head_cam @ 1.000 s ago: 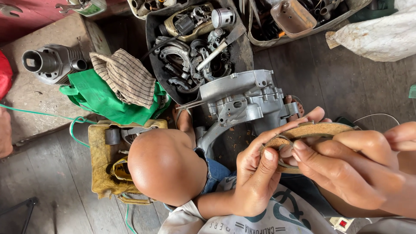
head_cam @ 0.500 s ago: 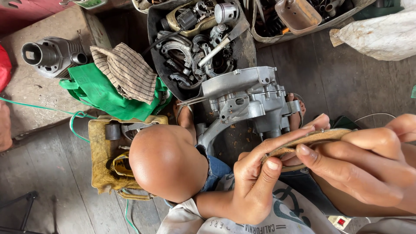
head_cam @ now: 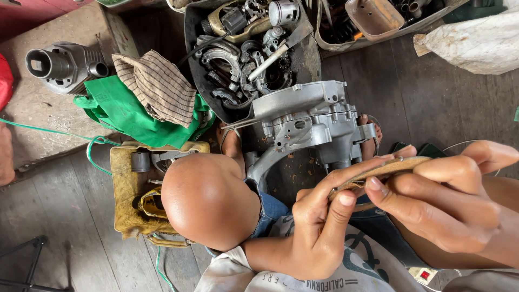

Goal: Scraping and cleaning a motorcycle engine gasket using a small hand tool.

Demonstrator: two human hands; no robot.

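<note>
Left hand [head_cam: 316,227]: fingers curled, thumb and forefinger pinching the near end of a thin, curved, tan strip of worn material [head_cam: 386,170]; wrist low, over a white printed cloth.
Right hand [head_cam: 454,203]: fingers pressed together along the strip's upper edge, thumb beneath, gripping its far end.
Strip: held edge-on between both hands, lifted clear of the floor, just in front of the casing.
Knee [head_cam: 208,203]: bare and bent, left of the hands, a blue denim hem at its side.
Yellow tray [head_cam: 124,189]: shallow, grimy plastic, just left of the knee, holding a dark cylindrical bush and bits of metal.
Grey engine casing [head_cam: 311,121]: cast aluminium, standing on the plank floor between two sandalled feet, just beyond the hands.
Green cloth bag [head_cam: 121,111]: crumpled, beyond the tray, with a brown checked rag [head_cam: 159,86] lying on top.
Black tub [head_cam: 303,57]: behind the casing, filled with curved metal shoes, springs, a silver piston and a flat scraper.
Finned grey cylinder [head_cam: 62,65]: lying on its side on a slab, far left.
Rusty tray of parts [head_cam: 373,16]: top edge, well apart from the hands.
White sack [head_cam: 470,40]: top right corner.
</note>
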